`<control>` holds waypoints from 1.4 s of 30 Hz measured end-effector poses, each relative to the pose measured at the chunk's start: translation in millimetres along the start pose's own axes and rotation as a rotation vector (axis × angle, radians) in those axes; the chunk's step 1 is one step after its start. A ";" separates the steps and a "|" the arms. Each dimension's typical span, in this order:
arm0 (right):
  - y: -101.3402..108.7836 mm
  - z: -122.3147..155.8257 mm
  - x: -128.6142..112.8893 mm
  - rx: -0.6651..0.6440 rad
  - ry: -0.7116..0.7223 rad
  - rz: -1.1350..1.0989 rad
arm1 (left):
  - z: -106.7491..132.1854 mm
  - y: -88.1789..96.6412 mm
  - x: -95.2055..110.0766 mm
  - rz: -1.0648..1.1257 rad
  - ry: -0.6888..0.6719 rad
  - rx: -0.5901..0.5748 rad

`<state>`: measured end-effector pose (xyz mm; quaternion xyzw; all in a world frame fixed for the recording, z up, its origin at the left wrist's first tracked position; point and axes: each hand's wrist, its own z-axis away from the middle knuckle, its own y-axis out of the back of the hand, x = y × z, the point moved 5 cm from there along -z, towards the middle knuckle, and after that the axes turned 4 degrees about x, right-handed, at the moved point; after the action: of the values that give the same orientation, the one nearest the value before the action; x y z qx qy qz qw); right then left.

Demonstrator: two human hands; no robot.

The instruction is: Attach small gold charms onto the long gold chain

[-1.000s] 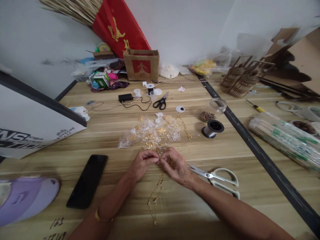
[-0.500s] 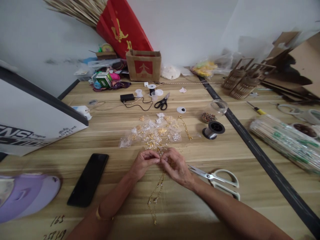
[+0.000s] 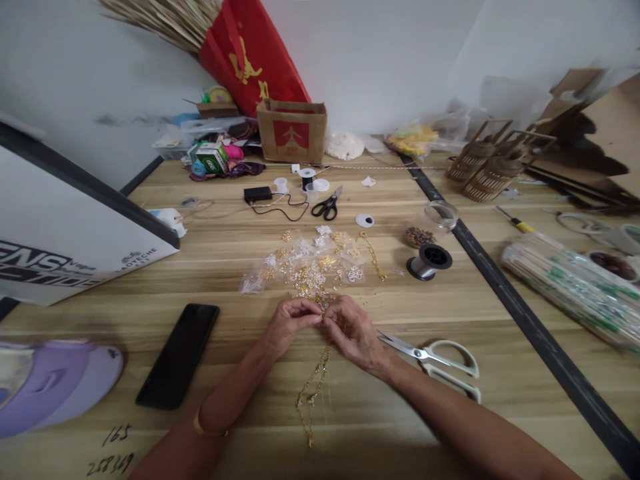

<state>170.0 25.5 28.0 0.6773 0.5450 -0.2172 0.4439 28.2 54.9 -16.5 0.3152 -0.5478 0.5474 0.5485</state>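
Note:
My left hand [image 3: 294, 325] and my right hand [image 3: 353, 335] meet fingertip to fingertip, both closed in a pinch. Whatever sits between the left fingertips is too small to make out. From beneath my right fingers a gold beaded chain [image 3: 311, 401] trails in a loop over the table towards me. Just beyond the fingertips lies a pile of gold and clear beads and findings [image 3: 311, 277], partly on small clear plastic bags [image 3: 253, 282]. A second gold chain [image 3: 373, 257] rests to the right of the pile. White-handled scissors [image 3: 430, 360] lie beside my right wrist.
A black phone [image 3: 177, 357] and a purple visor [image 3: 75, 383] lie at left. To the right stand a wire spool [image 3: 429, 262] and a clear jar [image 3: 440, 217] with beads. Black scissors [image 3: 327, 205] and a paper bag [image 3: 293, 133] are farther back. A white box [image 3: 75, 227] stands left.
The view has shifted slightly, so the things on the table appear a little to the right. Both hands keep the same pinch, and the chain lies as before.

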 end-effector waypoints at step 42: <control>6.0 -1.6 -5.2 0.001 -0.005 -0.066 | -0.2 -1.9 5.9 -0.032 -0.042 -0.045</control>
<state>173.7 24.0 35.1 0.6586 0.5660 -0.2337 0.4372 28.8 56.1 -10.5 0.3228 -0.5665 0.5192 0.5525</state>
